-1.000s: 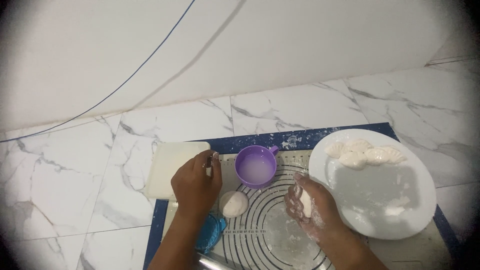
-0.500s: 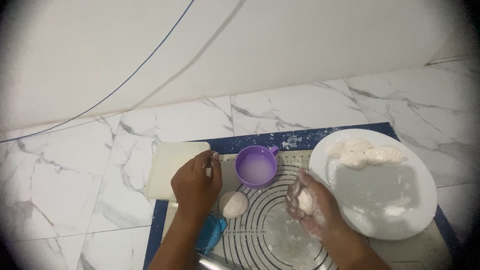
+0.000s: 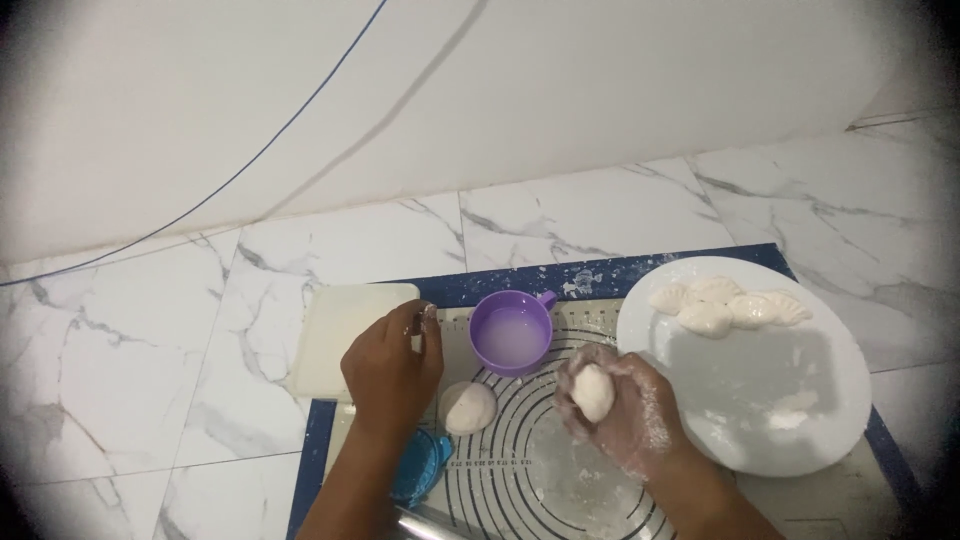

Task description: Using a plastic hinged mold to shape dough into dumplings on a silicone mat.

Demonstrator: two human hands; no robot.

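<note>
Head camera, looking down at a marble-patterned floor where a person works on a silicone baking mat [image 3: 540,470] with a blue border and printed circles. The right hand [image 3: 625,415], dusted with flour, has its fingers curled closed around a small piece of dough [image 3: 592,392] held just above the mat. The left hand [image 3: 392,372] rests at the mat's left edge with its fingers bent together near a white rectangular lid or board [image 3: 345,335]; whether it grips anything cannot be told. A second dough ball [image 3: 468,407] lies on the mat just right of the left hand. A purple cup [image 3: 511,333] holding pale liquid stands between the hands, further back. On the right, a white plate [image 3: 780,410] bears a few finished folded dumplings [image 3: 725,303] along its far edge; most of the plate is bare. So some pieces appear shaped, one is in hand, and one waits. A blue object [image 3: 420,465] shows beneath the left wrist.
</note>
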